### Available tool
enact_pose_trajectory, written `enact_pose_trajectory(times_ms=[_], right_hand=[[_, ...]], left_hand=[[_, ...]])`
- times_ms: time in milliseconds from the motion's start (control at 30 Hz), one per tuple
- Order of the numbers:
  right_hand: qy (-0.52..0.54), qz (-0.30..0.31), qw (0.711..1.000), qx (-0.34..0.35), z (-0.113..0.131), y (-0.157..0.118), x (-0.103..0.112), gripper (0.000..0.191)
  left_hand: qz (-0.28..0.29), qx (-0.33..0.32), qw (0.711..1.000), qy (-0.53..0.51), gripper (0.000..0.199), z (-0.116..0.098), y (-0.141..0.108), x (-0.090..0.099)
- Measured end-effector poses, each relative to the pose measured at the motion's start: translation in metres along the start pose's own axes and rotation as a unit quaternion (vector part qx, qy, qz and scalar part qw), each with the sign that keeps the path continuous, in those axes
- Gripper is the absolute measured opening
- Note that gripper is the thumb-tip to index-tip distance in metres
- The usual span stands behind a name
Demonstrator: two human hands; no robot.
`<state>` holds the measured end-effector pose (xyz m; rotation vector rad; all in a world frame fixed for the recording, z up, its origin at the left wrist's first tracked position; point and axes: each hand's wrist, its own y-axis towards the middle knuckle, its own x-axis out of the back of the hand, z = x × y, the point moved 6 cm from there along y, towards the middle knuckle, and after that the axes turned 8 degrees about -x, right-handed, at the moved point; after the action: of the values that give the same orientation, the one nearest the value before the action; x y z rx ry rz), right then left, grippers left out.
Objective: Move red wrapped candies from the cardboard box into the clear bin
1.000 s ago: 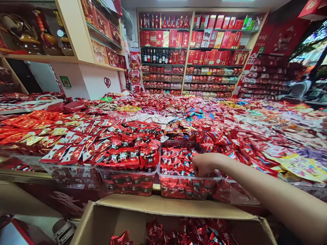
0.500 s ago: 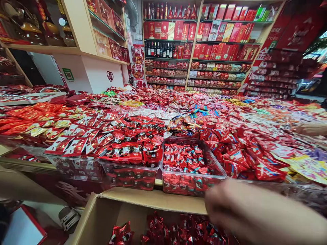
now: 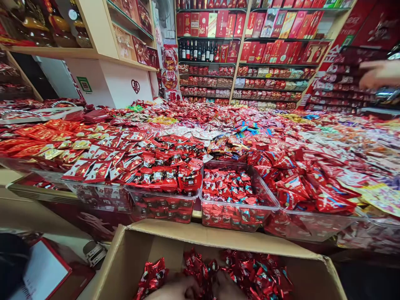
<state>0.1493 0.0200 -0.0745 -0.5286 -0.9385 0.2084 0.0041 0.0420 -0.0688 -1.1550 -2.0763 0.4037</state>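
My left hand [image 3: 178,288] and right hand [image 3: 227,288] sit among the many red sweets [image 3: 261,271] left inside the cardboard box [image 3: 134,252], closure too hidden to tell, while beyond the box the clear tub [image 3: 240,205] looks filled short of its rim.

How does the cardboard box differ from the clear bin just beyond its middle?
The cardboard box is brown and opaque; the clear bin is see-through. The cardboard box looks wider and nearer; the clear bin narrower and farther back. Both are open-topped and hold red-wrapped sweets.

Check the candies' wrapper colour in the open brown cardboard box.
Mainly red: shiny candy wrappers, clearest in the head view.
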Motion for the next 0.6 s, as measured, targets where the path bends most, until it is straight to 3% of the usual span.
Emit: enact_pose_trajectory(times_ms=[100,167,233,333,400,533,600], right_hand=[[0.061,0.011,0.998,0.013,0.001,0.001,0.016,0.011],[0.193,0.040,0.980,0.022,0.003,0.001,0.025,0.003],[0.363,0.086,0.927,0.027,0.005,-0.001,0.031,0.012],[0.492,0.118,0.862,0.024,0.009,-0.006,0.034,0.026],[0.499,0.108,0.859,0.032,0.012,-0.011,0.035,0.026],[0.413,0.065,0.904,0.090,0.021,-0.020,0.037,0.016],[0.385,0.045,0.916,0.108,0.024,-0.022,0.037,0.012]], left_hand=[[-0.051,-0.052,0.994,-0.079,0.023,-0.012,0.003,0.004],[-0.090,-0.104,0.976,-0.170,0.032,-0.019,0.005,0.008],[-0.086,-0.123,0.948,-0.281,0.054,-0.023,0.006,0.009],[-0.036,-0.163,0.890,-0.424,0.055,-0.035,0.003,0.008],[-0.027,-0.177,0.876,-0.447,0.049,-0.044,-0.001,0.007],[-0.121,-0.142,0.887,-0.422,0.039,-0.046,-0.002,0.012],[-0.146,-0.138,0.880,-0.430,0.031,-0.047,-0.002,0.014]])
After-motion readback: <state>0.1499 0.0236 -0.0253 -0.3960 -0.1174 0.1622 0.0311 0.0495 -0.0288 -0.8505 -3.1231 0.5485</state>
